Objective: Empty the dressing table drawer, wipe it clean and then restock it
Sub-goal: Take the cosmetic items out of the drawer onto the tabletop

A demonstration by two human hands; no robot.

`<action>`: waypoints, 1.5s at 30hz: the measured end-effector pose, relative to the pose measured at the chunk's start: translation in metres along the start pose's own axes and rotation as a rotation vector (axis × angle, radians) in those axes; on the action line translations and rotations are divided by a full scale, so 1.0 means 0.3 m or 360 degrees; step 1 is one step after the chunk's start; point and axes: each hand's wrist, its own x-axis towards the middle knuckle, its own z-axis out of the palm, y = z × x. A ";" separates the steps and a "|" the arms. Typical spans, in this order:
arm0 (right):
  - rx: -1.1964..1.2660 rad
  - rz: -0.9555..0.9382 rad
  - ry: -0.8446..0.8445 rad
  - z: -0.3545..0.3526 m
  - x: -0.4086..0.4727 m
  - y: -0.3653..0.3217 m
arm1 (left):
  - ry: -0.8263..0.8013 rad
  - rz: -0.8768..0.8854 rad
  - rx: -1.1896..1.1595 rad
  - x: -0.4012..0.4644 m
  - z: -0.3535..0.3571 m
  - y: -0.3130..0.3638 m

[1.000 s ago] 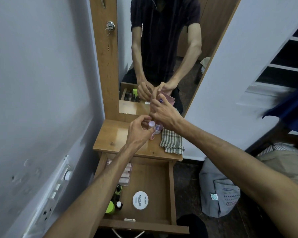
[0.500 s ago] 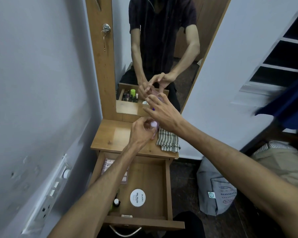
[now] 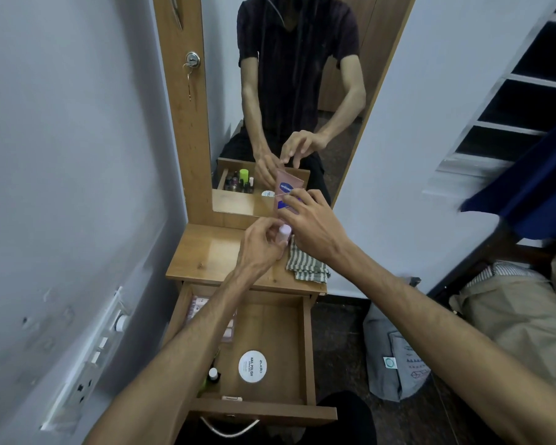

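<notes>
The left hand's (image 3: 260, 244) fingers (image 3: 272, 227) curl round a small pink bottle (image 3: 283, 235) with a pale round cap, holding it over the back of the tabletop; the right hand's (image 3: 313, 224) fingers (image 3: 297, 200) are spread and loosely bent, their tips on a pink tube (image 3: 286, 203) with a blue label that stands against the mirror (image 3: 302, 75) at 12 o'clock from the bottle. Whether the right hand actually grips the tube cannot be told. The mirror, the largest thing here, fills the wooden frame and reflects the person, both hands and the drawer. Below it the tabletop (image 3: 212, 255) is bare wood at 9 o'clock from the hands. The drawer (image 3: 307, 348) is pulled out beneath, at 6 o'clock from the tabletop, and is partly stocked. At 3 o'clock from the drawer a grey bag (image 3: 395, 361) sits on the floor. A striped cloth (image 3: 307, 266) lies folded at the tabletop's right edge, just under the right wrist. In the drawer, a round white tin (image 3: 252, 366) marked nail polish lies near the front; a pink packet (image 3: 199, 308) lies at the back left, half hidden by the left forearm; a small black-capped bottle (image 3: 213, 374) stands at 9 o'clock from the tin.
</notes>
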 end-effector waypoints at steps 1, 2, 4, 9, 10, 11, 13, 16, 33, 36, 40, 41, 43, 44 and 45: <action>0.0010 0.0017 -0.0007 -0.002 -0.008 -0.001 | -0.0003 0.0016 0.0009 -0.002 -0.002 0.001; 0.0019 0.0027 -0.0006 -0.002 -0.018 -0.001 | -0.0008 0.0027 0.0016 -0.004 -0.005 0.004; 0.0049 0.0040 0.0019 0.001 -0.039 0.000 | -0.0020 0.0019 0.0032 -0.006 -0.013 0.009; 0.0066 0.0124 -0.0025 0.020 -0.095 -0.013 | -0.0038 -0.0011 0.0023 -0.020 -0.037 0.011; 0.0068 0.0132 -0.0043 0.024 -0.105 -0.017 | -0.0046 -0.0021 0.0022 -0.022 -0.042 0.010; 0.0069 0.0138 -0.0062 0.027 -0.117 -0.023 | -0.0050 -0.0037 0.0022 -0.025 -0.046 0.011; 0.0068 0.0154 -0.0106 0.031 -0.138 -0.037 | -0.0052 -0.0073 0.0021 -0.028 -0.055 0.012; 0.0083 0.0167 -0.0140 0.037 -0.176 -0.056 | -0.0059 -0.0102 0.0027 -0.033 -0.063 0.015; 0.0943 0.0600 -0.0840 0.220 -0.456 -0.459 | -0.0566 -0.0443 0.0492 -0.444 -0.127 -0.098; 0.0911 0.0596 -0.1062 0.275 -0.483 -0.541 | -0.0674 -0.0491 0.0554 -0.503 -0.123 -0.119; 0.0971 0.0603 -0.1059 0.320 -0.493 -0.600 | -0.0767 -0.0568 0.0633 -0.534 -0.110 -0.137; 0.0969 0.0600 -0.1059 0.328 -0.493 -0.608 | -0.0815 -0.0593 0.0658 -0.537 -0.106 -0.140; 0.0953 0.0607 -0.1056 0.341 -0.491 -0.617 | -0.0896 -0.0638 0.0698 -0.541 -0.100 -0.142; 0.0949 0.0608 -0.1057 0.349 -0.490 -0.619 | -0.0920 -0.0648 0.0711 -0.543 -0.097 -0.142; 0.0955 0.0607 -0.1059 0.356 -0.490 -0.619 | -0.0934 -0.0651 0.0723 -0.547 -0.094 -0.143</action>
